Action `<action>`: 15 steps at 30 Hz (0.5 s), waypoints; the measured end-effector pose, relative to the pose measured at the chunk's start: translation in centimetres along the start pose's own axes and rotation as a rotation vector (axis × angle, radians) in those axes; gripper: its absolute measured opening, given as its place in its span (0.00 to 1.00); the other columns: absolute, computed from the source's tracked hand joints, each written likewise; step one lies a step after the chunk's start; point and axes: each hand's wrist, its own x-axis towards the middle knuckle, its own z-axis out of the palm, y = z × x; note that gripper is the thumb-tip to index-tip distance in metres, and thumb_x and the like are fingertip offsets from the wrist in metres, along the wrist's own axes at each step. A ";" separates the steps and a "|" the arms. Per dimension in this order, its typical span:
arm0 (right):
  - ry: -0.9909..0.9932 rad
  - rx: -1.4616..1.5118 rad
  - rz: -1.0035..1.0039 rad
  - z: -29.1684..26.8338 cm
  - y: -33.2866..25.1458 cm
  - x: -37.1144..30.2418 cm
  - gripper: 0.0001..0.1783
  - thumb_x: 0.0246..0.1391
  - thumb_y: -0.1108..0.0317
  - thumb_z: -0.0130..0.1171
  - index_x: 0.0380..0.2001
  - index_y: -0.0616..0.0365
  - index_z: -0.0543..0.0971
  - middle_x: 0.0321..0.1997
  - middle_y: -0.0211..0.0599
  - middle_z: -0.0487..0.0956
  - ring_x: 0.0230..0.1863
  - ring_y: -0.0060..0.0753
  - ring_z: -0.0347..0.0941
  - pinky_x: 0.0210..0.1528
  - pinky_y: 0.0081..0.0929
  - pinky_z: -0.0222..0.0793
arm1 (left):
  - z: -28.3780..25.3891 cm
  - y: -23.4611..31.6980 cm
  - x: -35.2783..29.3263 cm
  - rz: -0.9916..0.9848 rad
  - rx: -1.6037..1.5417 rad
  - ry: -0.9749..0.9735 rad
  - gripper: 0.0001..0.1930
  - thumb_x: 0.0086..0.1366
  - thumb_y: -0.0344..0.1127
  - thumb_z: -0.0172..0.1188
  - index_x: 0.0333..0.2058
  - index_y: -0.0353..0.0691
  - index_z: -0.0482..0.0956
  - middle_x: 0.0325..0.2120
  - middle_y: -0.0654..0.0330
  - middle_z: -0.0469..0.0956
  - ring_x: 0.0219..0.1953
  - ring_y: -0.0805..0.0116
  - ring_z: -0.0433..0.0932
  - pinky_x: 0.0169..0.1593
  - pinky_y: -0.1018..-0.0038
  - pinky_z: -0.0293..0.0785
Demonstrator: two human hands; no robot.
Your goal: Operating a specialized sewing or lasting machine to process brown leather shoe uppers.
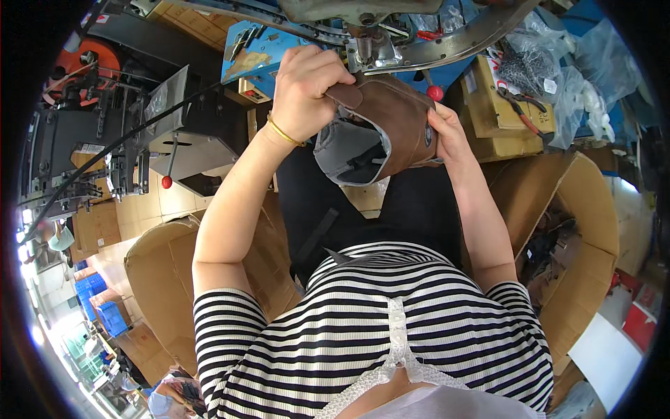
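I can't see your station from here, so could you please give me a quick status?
Both hands, left hand and right hand, gripping brown shoe upper. Upper pressed against machine head. Nothing blocking.

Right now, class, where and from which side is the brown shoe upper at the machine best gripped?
Probably as held: the brown shoe upper by its two flanks, left hand at the tongue edge, right hand on the heel side, since its grey-lined opening faces the person.
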 end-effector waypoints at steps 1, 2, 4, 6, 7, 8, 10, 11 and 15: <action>0.001 0.001 0.000 0.0 0.0 0.0 0.19 0.62 0.67 0.54 0.52 0.66 0.74 0.50 0.37 0.78 0.48 0.25 0.76 0.50 0.25 0.71 | 0.0 0.1 0.0 -0.005 0.002 0.002 0.11 0.39 0.21 0.64 0.24 0.41 0.77 0.24 0.65 0.76 0.32 0.62 0.73 0.42 0.70 0.63; 0.000 0.004 -0.004 0.1 0.0 0.0 0.19 0.62 0.67 0.54 0.52 0.66 0.74 0.49 0.36 0.79 0.48 0.25 0.76 0.51 0.25 0.71 | 0.0 0.2 0.0 -0.005 0.002 0.001 0.11 0.39 0.21 0.64 0.24 0.41 0.77 0.24 0.65 0.76 0.32 0.62 0.73 0.42 0.70 0.63; -0.001 0.007 -0.008 0.3 -0.1 0.0 0.19 0.62 0.67 0.54 0.52 0.65 0.74 0.49 0.36 0.79 0.48 0.25 0.76 0.51 0.25 0.71 | -0.1 0.4 0.1 0.002 0.013 0.017 0.11 0.39 0.20 0.62 0.24 0.41 0.78 0.24 0.65 0.76 0.32 0.62 0.73 0.42 0.70 0.63; 0.037 0.006 -0.018 0.5 -0.3 0.0 0.19 0.62 0.67 0.54 0.52 0.65 0.75 0.48 0.36 0.79 0.46 0.24 0.76 0.49 0.24 0.72 | -0.2 0.4 0.1 0.003 0.017 0.022 0.11 0.39 0.20 0.62 0.25 0.41 0.78 0.24 0.65 0.76 0.31 0.62 0.73 0.42 0.70 0.63; 0.036 0.004 -0.017 0.7 -0.6 0.0 0.19 0.62 0.67 0.54 0.52 0.65 0.75 0.48 0.36 0.79 0.46 0.24 0.76 0.49 0.24 0.72 | -0.2 0.3 0.1 0.005 0.021 0.028 0.11 0.39 0.20 0.61 0.25 0.42 0.78 0.24 0.65 0.77 0.31 0.62 0.73 0.43 0.70 0.62; 0.043 -0.026 -0.007 1.0 -1.1 0.0 0.19 0.61 0.66 0.55 0.52 0.65 0.75 0.47 0.36 0.79 0.45 0.24 0.77 0.47 0.23 0.73 | -0.4 0.3 0.0 0.003 0.022 0.030 0.11 0.39 0.20 0.61 0.25 0.42 0.78 0.24 0.65 0.77 0.31 0.62 0.73 0.43 0.70 0.62; 0.051 -0.057 0.006 1.6 -1.9 0.2 0.19 0.61 0.65 0.55 0.52 0.65 0.75 0.47 0.36 0.80 0.44 0.23 0.77 0.46 0.22 0.73 | -0.9 0.4 -0.4 -0.009 0.028 0.023 0.10 0.41 0.22 0.63 0.25 0.42 0.79 0.24 0.65 0.77 0.32 0.63 0.74 0.43 0.70 0.62; 0.049 -0.134 -0.004 2.0 -2.2 0.5 0.19 0.61 0.65 0.56 0.52 0.65 0.75 0.46 0.35 0.80 0.43 0.22 0.77 0.45 0.21 0.74 | -1.0 0.1 -0.7 -0.011 0.026 0.023 0.10 0.41 0.22 0.63 0.25 0.42 0.79 0.24 0.65 0.77 0.32 0.63 0.74 0.43 0.70 0.62; 0.041 -0.210 0.073 2.3 -2.8 0.9 0.20 0.60 0.63 0.57 0.51 0.65 0.76 0.44 0.34 0.80 0.41 0.21 0.77 0.44 0.21 0.74 | -1.0 -0.1 -1.9 -0.059 0.023 0.031 0.07 0.45 0.27 0.66 0.25 0.43 0.80 0.25 0.66 0.78 0.32 0.66 0.74 0.42 0.70 0.61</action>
